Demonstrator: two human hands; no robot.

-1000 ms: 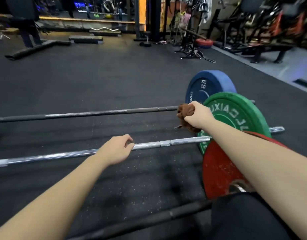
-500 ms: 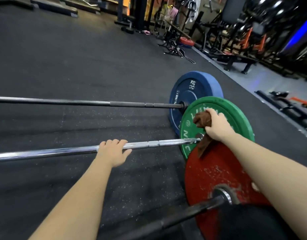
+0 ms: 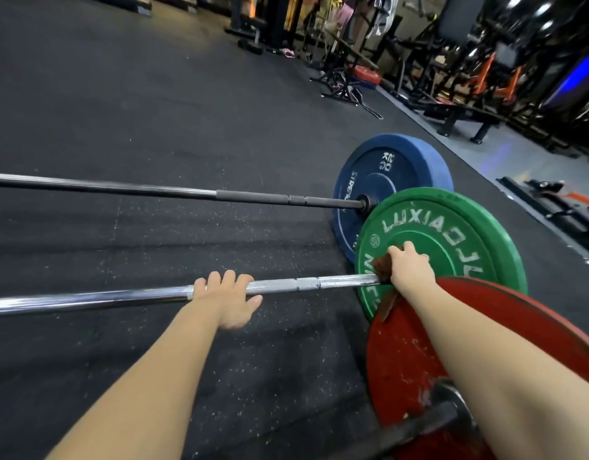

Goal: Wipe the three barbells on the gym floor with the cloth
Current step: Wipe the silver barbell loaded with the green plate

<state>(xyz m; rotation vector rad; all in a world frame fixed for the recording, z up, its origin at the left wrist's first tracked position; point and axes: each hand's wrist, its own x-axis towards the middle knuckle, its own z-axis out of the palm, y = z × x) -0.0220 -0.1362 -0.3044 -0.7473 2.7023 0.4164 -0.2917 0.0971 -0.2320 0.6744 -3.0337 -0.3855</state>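
Two hands meet on the middle barbell (image 3: 120,297): the left hand (image 3: 226,300) curls its fingers (image 3: 228,278) over the chrome shaft, probably steadying it, while the right hand (image 3: 411,270) grips the brown cloth (image 3: 381,268) against the shaft beside the green plate (image 3: 452,234). The far barbell (image 3: 153,190) and near barbell (image 3: 419,423) lie alongside.

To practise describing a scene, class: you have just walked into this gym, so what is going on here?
A person leans over three barbells lying side by side on the gym floor. The right hand presses a brown cloth against the silver bar of the middle barbell, right where it meets the green plate. The left hand rests farther along that bar, fingers hooked over it. No hand touches the barbells with the blue plate and the red plate.
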